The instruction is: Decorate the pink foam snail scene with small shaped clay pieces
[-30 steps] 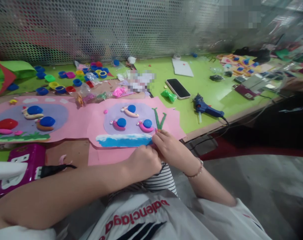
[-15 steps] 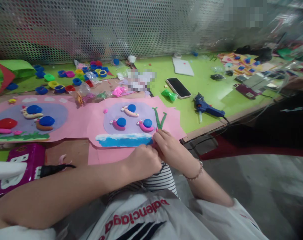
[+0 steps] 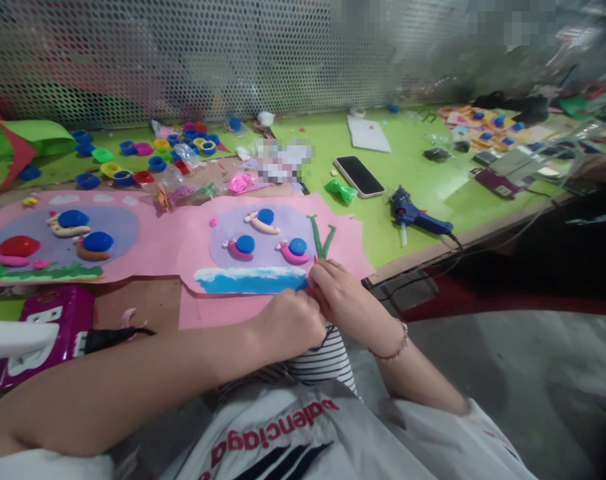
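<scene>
- While both hands meet at the near right corner of the pink sheet (image 3: 351, 248), right hand (image 3: 339, 287) has its fingers bent inward; small pink tip (image 3: 315, 260) shows at them, can't tell if it's gripped.
- Left hand (image 3: 295, 321): fingers curled under, knuckles up, right up against the other hand. Palm hidden, can't tell what's inside, if anything.
- Green V-shaped strips (image 3: 323, 245): on the sheet, lower end just beyond the right fingertips.
- Sheet lies flat on the green table (image 3: 397, 163). Purple oval (image 3: 227, 225) on it, three blue-shelled snails (image 3: 297, 247) there: two pink bodies, one cream. Blue-and-white strip (image 3: 253, 283) runs along the near edge, right end at the hands.
- Second pink panel (image 3: 157, 250) adjoins on the left: one red shell, two blue.
- Green packet (image 3: 341, 191) and phone (image 3: 360, 175) beyond the sheet, to the right; blue glue gun (image 3: 420, 220) further right.
- Purple power strip (image 3: 75, 303) front left, black plug in it.
- Coloured caps (image 3: 124, 178) grouped far left, perforated screen (image 3: 207, 60) behind.
</scene>
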A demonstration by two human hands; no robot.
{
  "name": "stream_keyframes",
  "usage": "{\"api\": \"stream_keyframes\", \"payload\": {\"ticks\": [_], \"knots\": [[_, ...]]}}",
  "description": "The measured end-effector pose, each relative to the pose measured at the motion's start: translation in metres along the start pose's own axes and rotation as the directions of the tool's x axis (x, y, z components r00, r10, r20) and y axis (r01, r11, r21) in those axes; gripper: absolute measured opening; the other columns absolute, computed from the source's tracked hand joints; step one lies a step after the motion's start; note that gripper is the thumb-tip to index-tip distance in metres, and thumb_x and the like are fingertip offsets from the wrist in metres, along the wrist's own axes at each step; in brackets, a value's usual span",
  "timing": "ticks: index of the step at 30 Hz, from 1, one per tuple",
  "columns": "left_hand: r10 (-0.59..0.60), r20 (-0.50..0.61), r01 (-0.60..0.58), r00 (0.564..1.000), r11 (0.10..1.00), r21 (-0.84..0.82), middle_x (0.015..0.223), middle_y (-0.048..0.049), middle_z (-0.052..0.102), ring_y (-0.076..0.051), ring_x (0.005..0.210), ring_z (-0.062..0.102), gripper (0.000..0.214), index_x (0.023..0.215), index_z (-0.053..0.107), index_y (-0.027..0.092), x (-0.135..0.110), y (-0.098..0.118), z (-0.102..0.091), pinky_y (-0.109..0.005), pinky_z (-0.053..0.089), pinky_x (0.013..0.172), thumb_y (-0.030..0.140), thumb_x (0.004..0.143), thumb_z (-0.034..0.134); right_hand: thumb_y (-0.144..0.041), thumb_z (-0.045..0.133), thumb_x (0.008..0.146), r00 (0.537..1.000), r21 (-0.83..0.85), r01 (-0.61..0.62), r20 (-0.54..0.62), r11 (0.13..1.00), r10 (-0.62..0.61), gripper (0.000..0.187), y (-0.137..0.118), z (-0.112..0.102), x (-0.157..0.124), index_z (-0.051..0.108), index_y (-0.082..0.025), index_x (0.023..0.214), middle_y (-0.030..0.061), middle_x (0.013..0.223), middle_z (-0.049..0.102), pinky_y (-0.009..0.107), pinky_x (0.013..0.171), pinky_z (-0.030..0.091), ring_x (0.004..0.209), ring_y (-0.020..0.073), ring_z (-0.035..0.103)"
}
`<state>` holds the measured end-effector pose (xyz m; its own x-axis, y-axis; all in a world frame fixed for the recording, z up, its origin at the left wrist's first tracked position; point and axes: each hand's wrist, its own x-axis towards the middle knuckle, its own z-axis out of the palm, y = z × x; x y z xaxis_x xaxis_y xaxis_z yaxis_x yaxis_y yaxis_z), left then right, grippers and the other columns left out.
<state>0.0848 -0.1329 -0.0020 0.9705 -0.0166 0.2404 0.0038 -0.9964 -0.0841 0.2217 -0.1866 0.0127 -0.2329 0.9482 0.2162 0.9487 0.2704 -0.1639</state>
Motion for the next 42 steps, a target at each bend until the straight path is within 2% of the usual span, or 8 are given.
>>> {"api": "stream_keyframes", "payload": {"ticks": [6, 10, 14, 16, 24, 29, 35, 42], "knots": [[-0.001, 0.051, 0.001, 0.999, 1.000, -0.007, 0.057, -0.0106, 0.058, -0.021, 0.054, 0.057, 0.014, 0.064, 0.053, 0.011, 0.001, 0.001, -0.001, -0.027, 0.032, 0.041, 0.004, 0.074, 0.046, -0.007, 0.036, 0.086, 0.995, 0.045, -0.093, -0.040, 0.995, 0.095, 0.017, 0.000, 0.001, -0.002, 0.041, -0.019, 0.074, 0.0065, 0.073, 0.049, 0.032, 0.062, 0.039, 0.069, 0.0199, 0.042], [-0.003, 0.074, 0.003, 0.997, 1.000, -0.007, 0.060, -0.0106, 0.058, -0.022, 0.055, 0.058, 0.014, 0.068, 0.054, 0.011, 0.001, 0.000, -0.003, -0.028, 0.034, 0.042, 0.004, 0.075, 0.044, -0.005, 0.037, 0.080, 0.976, 0.253, -0.166, -0.098, 0.953, 0.196, 0.018, 0.001, -0.004, -0.006, 0.038, -0.020, 0.071, 0.0030, 0.069, 0.047, 0.029, 0.059, 0.037, 0.066, 0.0170, 0.043], [-0.013, 0.064, 0.012, 0.998, 1.000, 0.013, 0.064, -0.0114, 0.060, -0.022, 0.057, 0.058, 0.015, 0.075, 0.057, 0.009, 0.001, 0.000, -0.003, -0.028, 0.034, 0.043, 0.004, 0.078, 0.042, 0.001, 0.036, 0.071, 0.885, 0.445, -0.220, -0.283, 0.868, 0.370, 0.021, 0.009, -0.007, -0.018, 0.041, -0.020, 0.073, -0.0001, 0.069, 0.046, 0.026, 0.058, 0.035, 0.064, 0.0136, 0.043], [-0.014, 0.059, 0.013, 0.998, 0.999, 0.029, 0.067, -0.0119, 0.061, -0.021, 0.057, 0.057, 0.017, 0.077, 0.058, 0.009, 0.001, -0.001, -0.003, -0.028, 0.033, 0.043, 0.004, 0.079, 0.041, 0.002, 0.036, 0.070, 0.853, 0.472, -0.251, -0.305, 0.845, 0.424, 0.023, 0.014, -0.007, -0.023, 0.043, -0.020, 0.074, -0.0007, 0.069, 0.046, 0.025, 0.058, 0.034, 0.063, 0.0126, 0.043], [-0.013, -0.010, 0.013, 1.000, 0.999, 0.035, 0.057, -0.0090, 0.056, -0.020, 0.051, 0.054, 0.019, 0.066, 0.056, 0.011, 0.000, -0.002, 0.000, -0.028, 0.029, 0.042, 0.007, 0.079, 0.042, -0.001, 0.037, 0.076, 0.976, 0.440, -0.099, -0.134, 0.893, 0.174, 0.019, 0.011, 0.000, -0.014, 0.037, -0.019, 0.073, 0.0017, 0.072, 0.046, 0.026, 0.062, 0.037, 0.069, 0.0147, 0.043], [-0.019, -0.029, 0.020, 0.999, 1.000, 0.020, 0.056, -0.0094, 0.056, -0.020, 0.051, 0.053, 0.018, 0.065, 0.056, 0.012, -0.001, -0.001, 0.003, -0.028, 0.029, 0.043, 0.007, 0.078, 0.044, -0.002, 0.037, 0.077, 0.971, 0.401, -0.177, -0.079, 0.899, 0.227, 0.017, 0.005, 0.006, -0.006, 0.037, -0.019, 0.073, 0.0033, 0.073, 0.048, 0.028, 0.064, 0.037, 0.070, 0.0163, 0.043], [-0.014, 0.022, 0.014, 1.000, 1.000, 0.011, 0.056, -0.0100, 0.056, -0.020, 0.052, 0.054, 0.016, 0.065, 0.055, 0.011, 0.000, -0.001, 0.000, -0.028, 0.029, 0.043, 0.005, 0.076, 0.044, -0.005, 0.037, 0.079, 0.922, 0.385, -0.347, -0.026, 0.855, 0.386, 0.016, -0.001, 0.005, -0.007, 0.035, -0.020, 0.073, 0.0042, 0.075, 0.049, 0.029, 0.065, 0.037, 0.070, 0.0169, 0.045], [-0.007, 0.065, 0.006, 0.998, 1.000, 0.019, 0.060, -0.0116, 0.059, -0.021, 0.055, 0.057, 0.018, 0.072, 0.057, 0.009, 0.002, -0.002, -0.002, -0.029, 0.033, 0.043, 0.005, 0.079, 0.041, -0.004, 0.036, 0.076, 0.905, 0.438, -0.360, -0.051, 0.824, 0.422, 0.017, 0.001, 0.005, -0.011, 0.037, -0.020, 0.071, 0.0035, 0.071, 0.051, 0.029, 0.066, 0.038, 0.068, 0.0163, 0.046]]}}
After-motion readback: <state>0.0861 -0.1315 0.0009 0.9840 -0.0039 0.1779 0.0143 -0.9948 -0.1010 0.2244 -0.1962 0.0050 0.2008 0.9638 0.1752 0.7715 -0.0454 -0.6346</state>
